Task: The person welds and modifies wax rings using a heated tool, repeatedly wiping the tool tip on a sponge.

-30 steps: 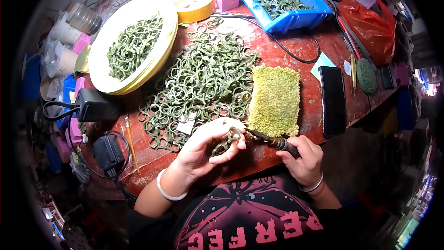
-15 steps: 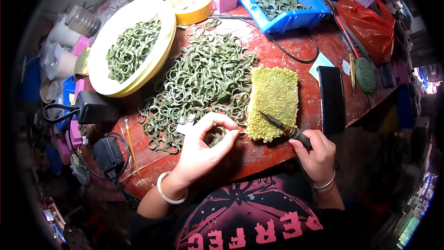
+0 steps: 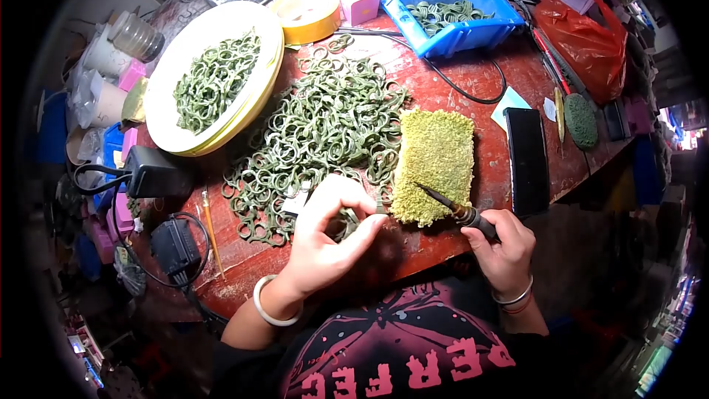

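Green rings (image 3: 325,118) lie in a wide pile on the red table (image 3: 413,251). My left hand (image 3: 329,236) is at the pile's near edge, fingers curled round some green rings, partly hidden by the palm. To its right, my right hand (image 3: 506,244) grips the dark handle of a thin pointed tool (image 3: 461,213). The tool's tip lies over the yellow-green textured pad (image 3: 434,155); whether it touches is unclear.
A pale plate (image 3: 166,96) of green rings is at the left, beside yellow tape (image 3: 314,22). Behind stands a blue bin (image 3: 461,37) with more rings. A black phone (image 3: 528,162), red bag (image 3: 583,44) and black adapter (image 3: 159,171) lie around.
The tool has moved away from my left hand, right onto the pad, with my right hand moving right. My left hand's fingers have curled further round the rings.
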### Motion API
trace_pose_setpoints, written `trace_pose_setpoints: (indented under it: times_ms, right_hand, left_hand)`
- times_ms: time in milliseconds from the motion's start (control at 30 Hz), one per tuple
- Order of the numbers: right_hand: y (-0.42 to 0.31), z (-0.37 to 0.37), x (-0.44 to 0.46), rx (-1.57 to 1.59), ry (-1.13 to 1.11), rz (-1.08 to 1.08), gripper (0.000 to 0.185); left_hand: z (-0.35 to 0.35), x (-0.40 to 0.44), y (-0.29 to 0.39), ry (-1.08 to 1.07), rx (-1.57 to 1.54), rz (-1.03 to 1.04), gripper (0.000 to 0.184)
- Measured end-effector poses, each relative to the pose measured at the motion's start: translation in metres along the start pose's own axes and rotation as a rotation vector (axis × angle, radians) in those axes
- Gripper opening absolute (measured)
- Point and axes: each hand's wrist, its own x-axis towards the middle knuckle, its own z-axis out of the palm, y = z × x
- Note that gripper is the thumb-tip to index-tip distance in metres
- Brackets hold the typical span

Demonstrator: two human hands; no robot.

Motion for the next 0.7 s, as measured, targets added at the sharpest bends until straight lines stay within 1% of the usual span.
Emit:
trace_pose_setpoints:
  times_ms: [33,67,133,167,200,233,267,333,367,467,567,633,667,700]
  right_hand:
    - [0.0,-0.003,0.001,-0.001,-0.001,-0.001,0.03]
    - [0.0,-0.007,0.003,-0.054,0.005,-0.012,0.03]
    - [0.0,-0.013,0.005,-0.108,0.01,-0.024,0.03]
    - [-0.001,-0.015,0.005,-0.173,-0.018,-0.009,0.03]
    - [0.0,-0.017,0.005,-0.238,-0.046,0.007,0.029]
    - [0.004,-0.016,0.005,-0.239,-0.027,-0.026,0.028]
    - [0.004,-0.017,0.004,-0.24,-0.027,-0.026,0.028]
    - [0.004,-0.016,0.002,-0.193,0.023,-0.023,0.027]
    - [0.004,-0.015,0.003,-0.192,0.022,-0.022,0.027]
    - [0.005,-0.015,0.002,-0.19,-0.003,0.017,0.028]
    - [0.005,-0.01,0.0,-0.175,0.001,0.0,0.027]
    - [0.0,-0.005,0.0,-0.024,-0.001,-0.021,0.028]
    - [0.0,-0.002,-0.001,0.017,-0.031,-0.049,0.029]
    - [-0.003,-0.001,-0.003,0.042,-0.078,-0.023,0.029]
  left_hand:
    - [0.0,0.0,0.002,-0.016,-0.258,-0.188,0.014]
    - [-0.004,-0.003,0.014,-0.027,-0.528,-0.503,0.011]
    - [-0.005,-0.006,0.009,-0.076,-0.773,-0.577,0.007]
    - [-0.003,-0.007,0.009,-0.075,-0.774,-0.577,0.007]
    - [0.0,-0.008,0.01,-0.088,-0.859,-0.687,0.007]
    - [0.002,-0.008,0.011,-0.101,-0.942,-0.798,0.009]
    - [0.002,-0.006,0.012,-0.102,-0.944,-0.797,0.009]
    - [-0.001,-0.002,0.016,-0.125,-1.045,-0.965,0.012]
    - [0.001,-0.007,0.005,-0.123,-1.117,-0.933,0.015]
    - [0.0,-0.007,0.001,-0.095,-1.184,-0.928,0.016]
    - [0.0,-0.008,-0.002,-0.073,-1.187,-0.942,0.019]
    - [0.002,-0.008,-0.003,-0.069,-1.192,-0.942,0.021]
    - [0.002,-0.008,-0.003,-0.079,-1.204,-0.915,0.023]
    - [0.002,-0.008,-0.003,-0.088,-1.215,-0.888,0.024]
